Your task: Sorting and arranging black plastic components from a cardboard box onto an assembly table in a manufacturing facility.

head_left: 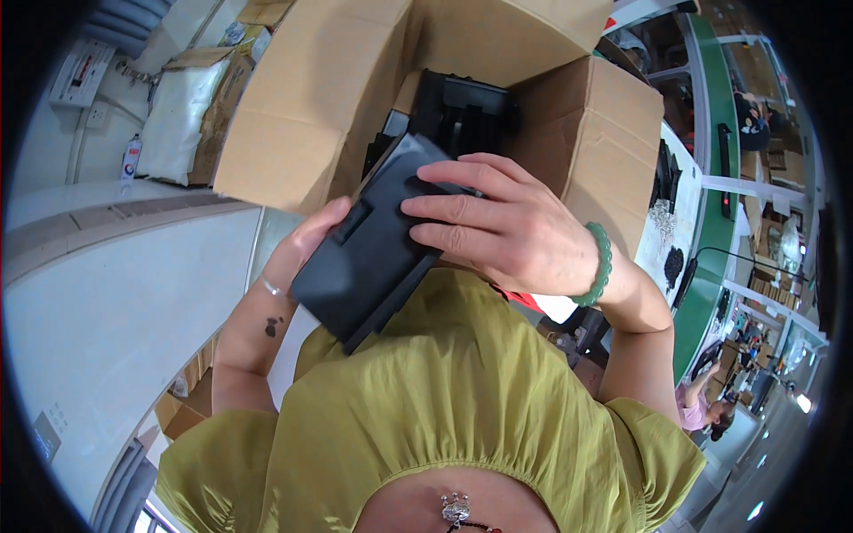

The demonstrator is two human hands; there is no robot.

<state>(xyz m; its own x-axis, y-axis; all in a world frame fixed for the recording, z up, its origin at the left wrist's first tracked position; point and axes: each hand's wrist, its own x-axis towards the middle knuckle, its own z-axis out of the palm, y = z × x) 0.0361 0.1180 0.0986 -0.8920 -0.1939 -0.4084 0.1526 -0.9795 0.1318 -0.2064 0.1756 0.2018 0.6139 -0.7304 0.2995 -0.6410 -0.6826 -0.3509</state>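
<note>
A flat black plastic part [369,244], apparently a stack of two or more pieces, is tilted in front of my chest below the open carton [613,133]. My left hand [311,240] grips its left edge with the thumb, and its other fingers are hidden underneath. Across the upper face lie the fingers of my right hand [502,213], slightly parted and pressing on the part; its thumb is out of sight. Inside the carton, more black plastic parts [462,98] lie in shadow, partly covered by the held one.
To the left runs a white surface [133,275], with a spray can [131,158] and a white padded bundle [182,120] beyond it. A green-edged workbench [715,231] stretches along the right, with small black parts on it. Farther off, a person in pink [697,409] is at work.
</note>
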